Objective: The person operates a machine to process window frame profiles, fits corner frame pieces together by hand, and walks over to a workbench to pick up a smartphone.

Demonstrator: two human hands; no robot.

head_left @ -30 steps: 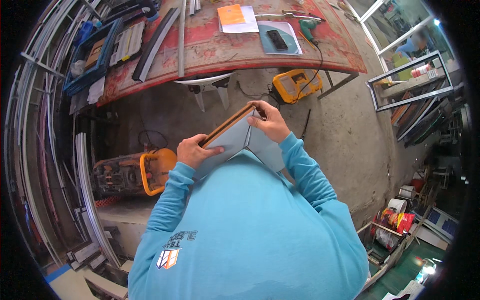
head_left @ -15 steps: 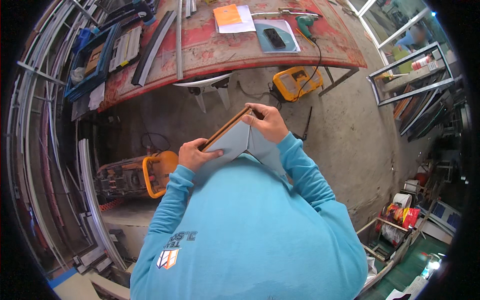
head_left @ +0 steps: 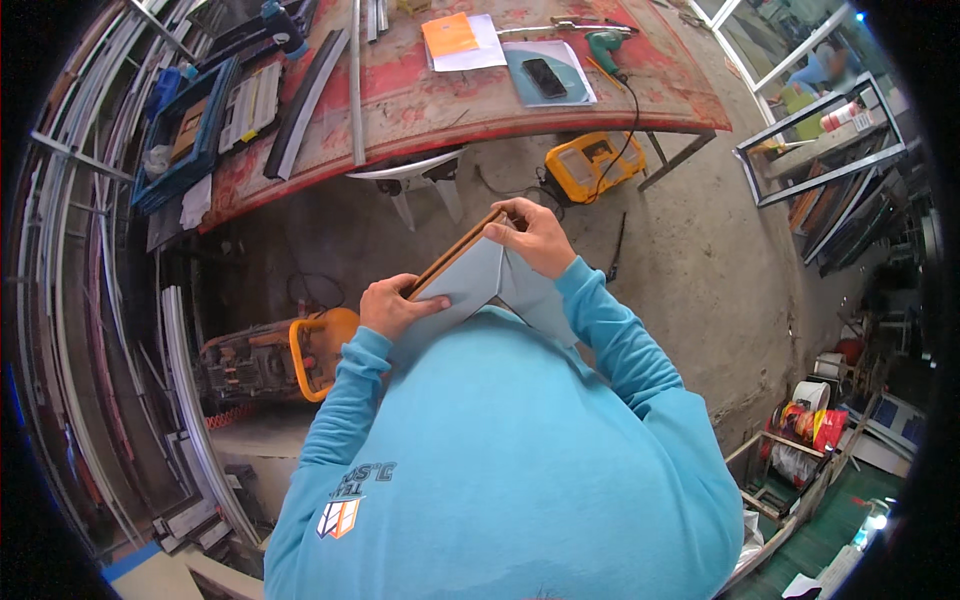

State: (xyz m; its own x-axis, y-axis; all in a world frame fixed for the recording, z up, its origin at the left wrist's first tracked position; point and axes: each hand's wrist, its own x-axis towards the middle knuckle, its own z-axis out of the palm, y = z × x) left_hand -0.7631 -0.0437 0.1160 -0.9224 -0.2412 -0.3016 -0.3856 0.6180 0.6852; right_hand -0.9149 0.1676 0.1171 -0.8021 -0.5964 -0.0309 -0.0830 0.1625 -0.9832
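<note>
Close in front of my chest I hold a pale grey panel with a brown edge. It meets a second pale grey face at a corner, like a folded board; its exact kind I cannot make out. My left hand is closed on the panel's left end, thumb on the grey face and fingers behind the brown edge. At the upper corner my right hand pinches the brown edge between thumb and bent fingers. The lower part of the panel is partly hidden by my blue shirt.
Ahead stands a red-topped table with papers, a black phone, a green power tool and metal profiles. Beneath it are a white plastic chair and a yellow case. A yellow-handled machine sits at left, near long profiles.
The view has shifted slightly. Both hands keep the same grip on the panel, which stays nearly in place.
</note>
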